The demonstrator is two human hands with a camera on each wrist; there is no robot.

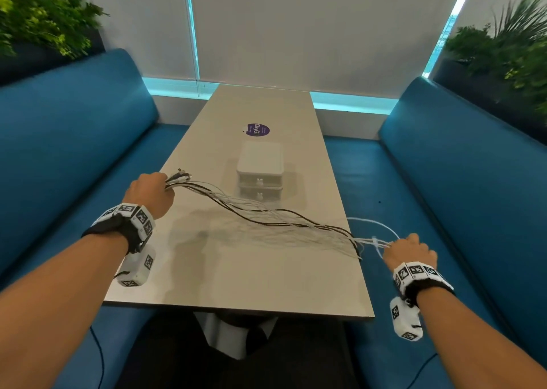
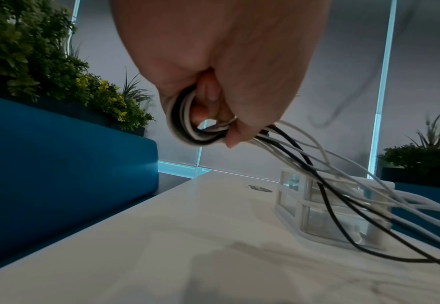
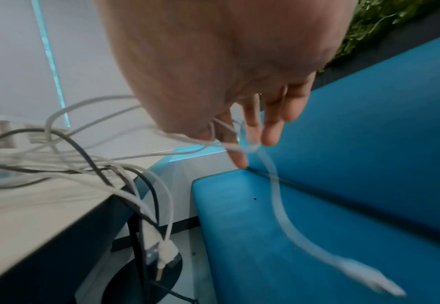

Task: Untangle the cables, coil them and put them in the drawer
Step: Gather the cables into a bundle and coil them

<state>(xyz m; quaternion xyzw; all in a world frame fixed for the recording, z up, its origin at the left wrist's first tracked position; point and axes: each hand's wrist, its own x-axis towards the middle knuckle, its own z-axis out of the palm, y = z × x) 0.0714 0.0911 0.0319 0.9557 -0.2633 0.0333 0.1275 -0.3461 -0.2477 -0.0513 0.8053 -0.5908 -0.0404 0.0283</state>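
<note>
A bundle of white and black cables (image 1: 266, 220) stretches across the table (image 1: 236, 276) from left to right. My left hand (image 1: 164, 186) grips one end of it, with the plugs (image 1: 181, 175) sticking out past the fist. In the left wrist view the fingers curl round a small loop of the cables (image 2: 185, 123). My right hand (image 1: 395, 245) is past the table's right edge and holds white strands between its fingers (image 3: 270, 131). One white cable (image 3: 278, 195) hangs from it over the seat. Other plug ends (image 3: 161, 248) dangle off the table edge. A white two-drawer unit (image 1: 260, 166) stands mid-table, both drawers closed.
Blue bench seats (image 1: 444, 181) flank the table on both sides, with planters (image 1: 44, 27) behind them. A purple round sticker (image 1: 258, 129) lies on the table beyond the drawer unit. A window blind closes off the far end.
</note>
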